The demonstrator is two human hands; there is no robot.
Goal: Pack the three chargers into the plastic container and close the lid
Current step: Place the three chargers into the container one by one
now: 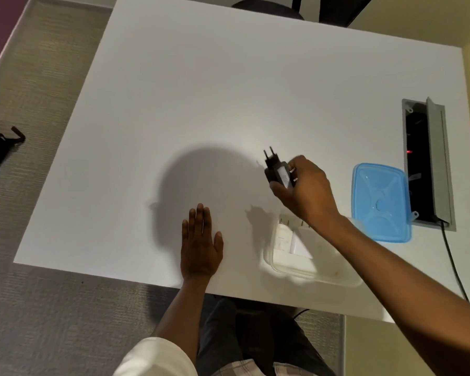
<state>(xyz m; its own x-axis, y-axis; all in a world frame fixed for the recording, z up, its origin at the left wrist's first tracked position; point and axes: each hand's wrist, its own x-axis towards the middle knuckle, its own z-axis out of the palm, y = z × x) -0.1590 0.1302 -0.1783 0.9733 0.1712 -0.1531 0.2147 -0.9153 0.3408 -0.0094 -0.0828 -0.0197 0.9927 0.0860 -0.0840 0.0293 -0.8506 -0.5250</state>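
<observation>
My right hand (307,188) grips a black charger (276,169) with its two prongs pointing up and away, held above the white table beyond the container. The clear plastic container (334,275) sits near the table's front edge, partly under my right forearm. Two white chargers (285,237) lie side by side in its left part. The blue lid (380,202) lies flat on the table to the right of the container. My left hand (201,240) rests flat on the table with fingers spread, left of the container, holding nothing.
An open cable hatch (429,164) with a grey flap is set into the white table (228,90) at the right, just beyond the lid. A black cable (452,264) runs from it over the front edge. A dark chair (269,8) stands at the far side.
</observation>
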